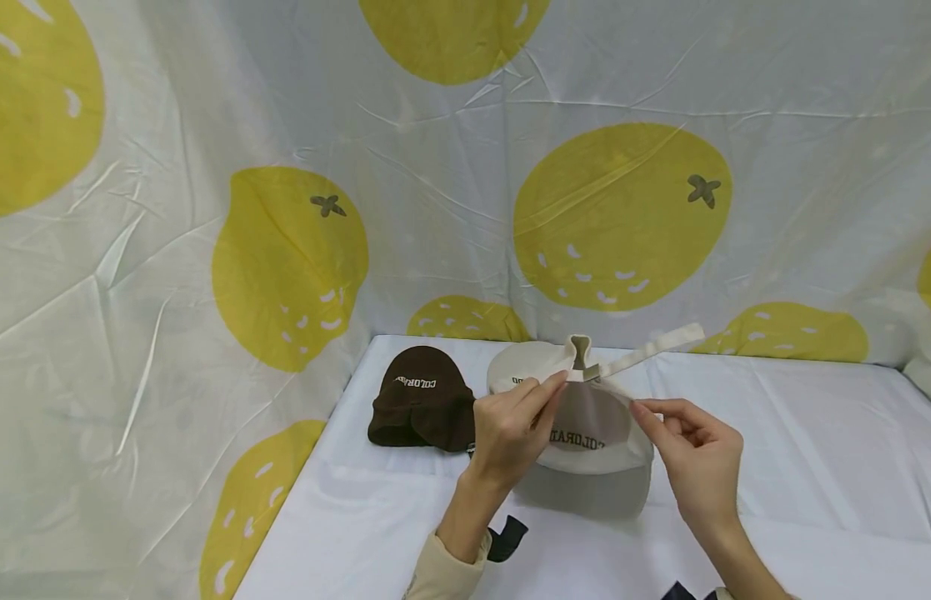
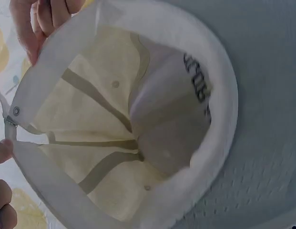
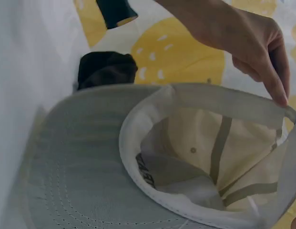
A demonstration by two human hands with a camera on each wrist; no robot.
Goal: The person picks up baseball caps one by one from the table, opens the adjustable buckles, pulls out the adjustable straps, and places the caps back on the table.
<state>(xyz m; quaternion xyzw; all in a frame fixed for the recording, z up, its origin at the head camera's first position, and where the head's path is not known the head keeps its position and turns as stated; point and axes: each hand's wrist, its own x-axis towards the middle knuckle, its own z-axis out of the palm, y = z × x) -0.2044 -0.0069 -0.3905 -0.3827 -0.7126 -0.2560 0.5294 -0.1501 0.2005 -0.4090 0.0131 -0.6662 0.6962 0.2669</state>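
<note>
A beige cap [image 1: 536,358] with a greyish brim [image 1: 585,492] is held up, its inside facing me and its brim pointing down toward me. My left hand [image 1: 513,429] pinches the cap's back edge beside the strap buckle [image 1: 585,373]. The strap's loose end [image 1: 663,342] sticks out to the upper right. My right hand [image 1: 698,454] pinches the rim on the right side, thumb against index finger. In the left wrist view, the cap's seamed lining [image 2: 90,114] and a small metal eyelet [image 2: 16,111] show near the back opening.
A dark brown cap [image 1: 420,392] with white lettering sits on the white-covered table [image 1: 810,467], just left of the beige one. Behind and to the left hangs a white curtain [image 1: 435,225] with large yellow lemons. Dark bands show near both wrists.
</note>
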